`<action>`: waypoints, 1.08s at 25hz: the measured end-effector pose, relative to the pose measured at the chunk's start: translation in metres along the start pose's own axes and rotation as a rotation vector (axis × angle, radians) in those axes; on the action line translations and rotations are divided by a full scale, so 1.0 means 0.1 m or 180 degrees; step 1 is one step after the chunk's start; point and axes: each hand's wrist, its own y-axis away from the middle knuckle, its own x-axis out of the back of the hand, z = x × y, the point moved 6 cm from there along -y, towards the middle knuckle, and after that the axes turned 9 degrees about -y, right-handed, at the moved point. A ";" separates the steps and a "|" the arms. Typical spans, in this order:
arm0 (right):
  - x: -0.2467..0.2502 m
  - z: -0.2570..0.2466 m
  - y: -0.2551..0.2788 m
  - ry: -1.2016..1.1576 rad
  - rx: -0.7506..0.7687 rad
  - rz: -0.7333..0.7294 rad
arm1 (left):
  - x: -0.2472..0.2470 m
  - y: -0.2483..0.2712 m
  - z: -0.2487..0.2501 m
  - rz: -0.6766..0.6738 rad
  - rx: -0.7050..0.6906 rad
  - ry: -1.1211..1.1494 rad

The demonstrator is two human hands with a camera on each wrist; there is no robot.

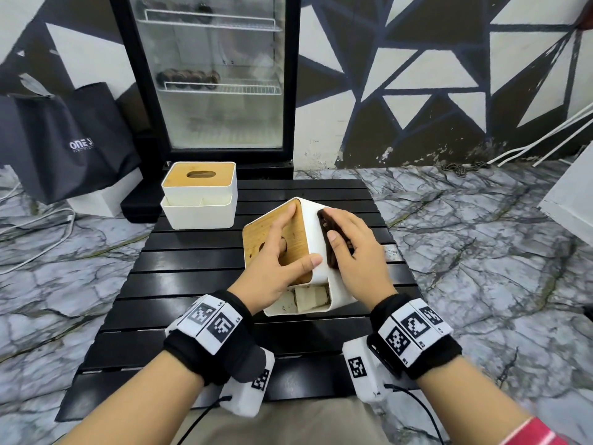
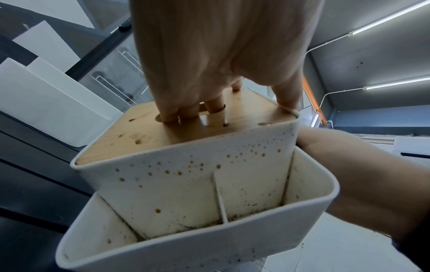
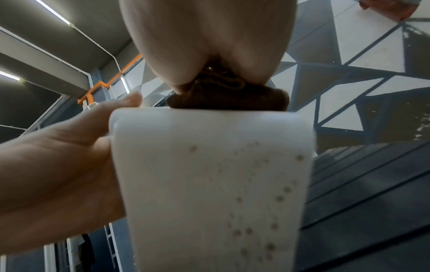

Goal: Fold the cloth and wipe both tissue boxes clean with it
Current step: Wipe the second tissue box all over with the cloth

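Note:
A white tissue box [image 1: 316, 277] with a wooden lid [image 1: 290, 226] is tilted up off the black slatted table [image 1: 192, 277]. My left hand [image 1: 276, 255] grips it: fingers hooked into the lid's slot [image 2: 200, 112], thumb on the white side. Brown spots speckle its white wall [image 2: 197, 174] and its side [image 3: 232, 184]. My right hand [image 1: 349, 248] presses a folded dark brown cloth [image 1: 327, 239] flat against the box's upper white side; in the right wrist view the cloth [image 3: 230, 99] sits under the palm. A second tissue box [image 1: 199, 194] stands upright at the table's far left.
A glass-door fridge [image 1: 208, 75] stands behind the table. A black bag [image 1: 64, 139] on a white box sits on the marble floor at the left. White cables run along the floor at left and the wall at right.

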 end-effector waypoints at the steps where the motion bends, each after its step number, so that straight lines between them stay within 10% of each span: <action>1: 0.00 0.02 0.04 0.0022 -0.0029 0.0003 | 0.01 0.00 -0.01 0.0031 0.0010 0.0023; 27: -0.03 0.07 0.46 0.0062 -0.0040 -0.0040 | 0.09 -0.01 -0.09 0.0219 0.0126 0.0345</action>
